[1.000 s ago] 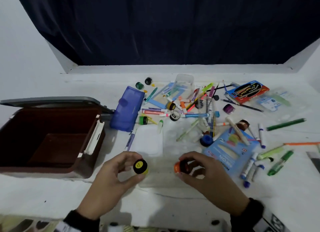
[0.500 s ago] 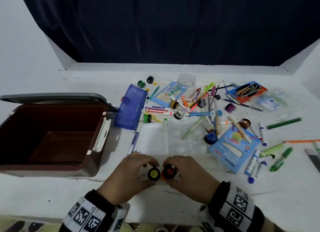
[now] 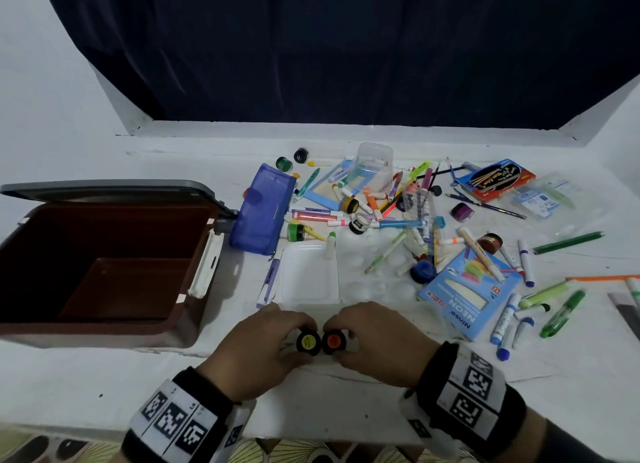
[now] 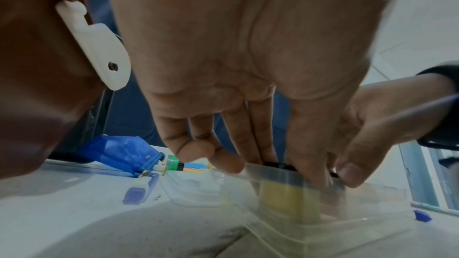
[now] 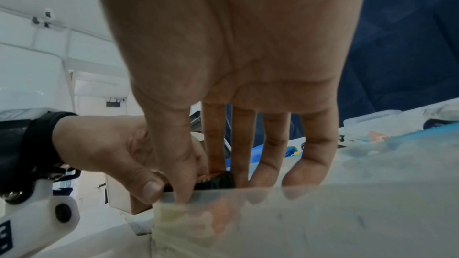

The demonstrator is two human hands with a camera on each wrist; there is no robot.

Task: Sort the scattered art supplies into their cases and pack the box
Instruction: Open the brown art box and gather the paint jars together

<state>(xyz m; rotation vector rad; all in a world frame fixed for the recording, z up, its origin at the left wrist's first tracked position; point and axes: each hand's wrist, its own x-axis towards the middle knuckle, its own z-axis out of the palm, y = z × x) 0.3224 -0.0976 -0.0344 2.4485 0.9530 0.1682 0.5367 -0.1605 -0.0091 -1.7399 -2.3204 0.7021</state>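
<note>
My left hand (image 3: pixel 300 338) grips a black-lidded yellow paint pot (image 3: pixel 307 341). My right hand (image 3: pixel 341 338) grips a matching orange paint pot (image 3: pixel 334 341). The two pots stand upright and side by side near the table's front edge. In the left wrist view the yellow pot (image 4: pixel 280 197) shows through the wall of a clear plastic case (image 4: pixel 347 229), so it sits inside it. In the right wrist view the orange pot (image 5: pixel 218 180) sits behind the same clear case wall (image 5: pixel 323 223), pinched between thumb and fingers. The pots' undersides are hidden.
An open brown box (image 3: pixel 104 331) stands at the left, its lid up. A blue pencil case (image 3: pixel 259 209) leans beside it. A white palette (image 3: pixel 308 275) lies just beyond my hands. Markers, pens and paint pots (image 3: pixel 398 220) and a blue pencil box (image 3: pixel 467 296) cover the right.
Both hands came together and sank toward the table. The yellow and orange pots, held apart and tilted before, now stand lid-up next to each other inside the clear case.
</note>
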